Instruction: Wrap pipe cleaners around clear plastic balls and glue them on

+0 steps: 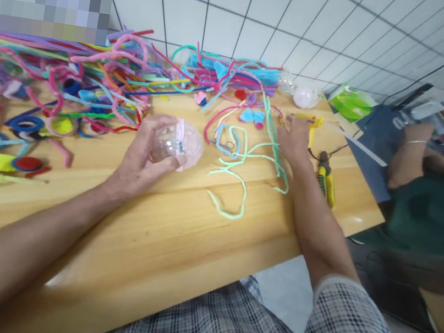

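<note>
My left hand [145, 149] is wrapped round a clear, shiny plastic ball [193, 148] with a pale pink strip across it, held at the table's middle. Farther right, my right hand [295, 138] reaches out with its fingers closed over a yellow glue gun [315, 121]; part of the gun is hidden under the hand. Just left of that forearm lie mint-green pipe cleaners [243, 192], bent into loops, and a blue pipe-cleaner shape [221, 139]. Beside the forearm's right side rest yellow-handled pliers [329, 188].
A tangle of colourful pipe cleaners [107, 68] covers the table's left and back. More clear balls [305, 96] stand by the tiled wall, near a green packet [352, 102]. Rings of tape [27, 126] lie at left. Another person [429, 203] sits beyond the right table edge.
</note>
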Demonstrator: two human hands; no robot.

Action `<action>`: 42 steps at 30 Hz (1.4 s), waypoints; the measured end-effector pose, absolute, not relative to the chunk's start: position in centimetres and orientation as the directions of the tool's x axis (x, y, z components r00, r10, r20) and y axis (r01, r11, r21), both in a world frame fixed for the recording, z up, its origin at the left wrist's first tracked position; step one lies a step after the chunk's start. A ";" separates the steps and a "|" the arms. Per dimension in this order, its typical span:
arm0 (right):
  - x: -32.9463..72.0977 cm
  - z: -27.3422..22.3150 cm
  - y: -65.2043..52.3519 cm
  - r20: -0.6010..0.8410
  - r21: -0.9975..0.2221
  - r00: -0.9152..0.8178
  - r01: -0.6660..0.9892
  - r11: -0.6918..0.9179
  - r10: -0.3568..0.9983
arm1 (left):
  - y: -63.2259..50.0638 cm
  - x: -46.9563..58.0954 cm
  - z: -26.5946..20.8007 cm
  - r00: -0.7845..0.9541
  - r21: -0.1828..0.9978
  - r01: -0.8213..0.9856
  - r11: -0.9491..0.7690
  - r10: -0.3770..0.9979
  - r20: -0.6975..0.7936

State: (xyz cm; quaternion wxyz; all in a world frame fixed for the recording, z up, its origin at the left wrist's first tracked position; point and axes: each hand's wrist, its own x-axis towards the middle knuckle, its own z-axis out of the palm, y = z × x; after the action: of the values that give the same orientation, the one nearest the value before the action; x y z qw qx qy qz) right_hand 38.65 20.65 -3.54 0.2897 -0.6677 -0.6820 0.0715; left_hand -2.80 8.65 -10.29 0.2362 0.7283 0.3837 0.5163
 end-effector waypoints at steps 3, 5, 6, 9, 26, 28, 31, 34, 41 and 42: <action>35.8 -1.2 17.9 0.302 -0.593 0.067 0.794 0.132 0.951 | 9.3 -3.1 -10.7 0.165 0.733 0.254 -0.631 0.775 0.609; 33.7 0.4 15.9 0.259 -0.750 0.020 0.635 0.187 0.966 | 9.5 -3.2 -10.7 0.178 0.722 0.211 -0.659 0.752 0.634; 32.7 1.0 15.0 0.253 -0.768 -0.005 0.607 0.204 0.968 | 9.6 -3.2 -10.7 0.181 0.722 0.212 -0.658 0.753 0.633; 30.5 1.6 12.6 0.181 -0.787 -0.138 0.573 0.228 0.974 | 9.4 -3.2 -10.6 0.164 0.728 0.231 -0.645 0.764 0.624; 31.3 -0.8 11.8 0.095 -0.816 -0.166 0.551 0.173 0.982 | 8.4 -3.9 -10.8 0.164 0.792 0.219 -0.569 0.822 0.545; 31.0 -1.0 11.4 0.090 -0.807 -0.200 0.560 0.189 0.976 | 8.4 -3.9 -10.7 0.171 0.786 0.232 -0.573 0.819 0.547; 30.8 -1.3 11.2 0.052 -0.799 -0.226 0.574 0.176 0.973 | 8.6 -3.9 -10.8 0.195 0.783 0.214 -0.584 0.811 0.552; 30.7 -1.4 11.1 0.046 -0.790 -0.273 0.579 0.202 0.961 | 8.9 -3.6 -10.8 0.186 0.778 0.208 -0.593 0.804 0.564; 29.0 0.9 7.8 -0.162 -0.595 -0.556 0.714 0.368 0.816 | 9.2 -3.1 -10.6 0.193 0.759 0.229 -0.610 0.792 0.579; 28.5 1.0 6.9 -0.204 -0.542 -0.576 0.740 0.399 0.791 | 9.2 -3.1 -10.5 0.197 0.764 0.223 -0.605 0.796 0.573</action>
State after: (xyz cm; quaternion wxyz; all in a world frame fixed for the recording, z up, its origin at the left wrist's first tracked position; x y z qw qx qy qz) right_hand 28.53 6.92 0.99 0.0427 -0.4582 -0.8353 0.3009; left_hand -3.09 9.24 -10.54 0.2716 0.7244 0.3515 0.5271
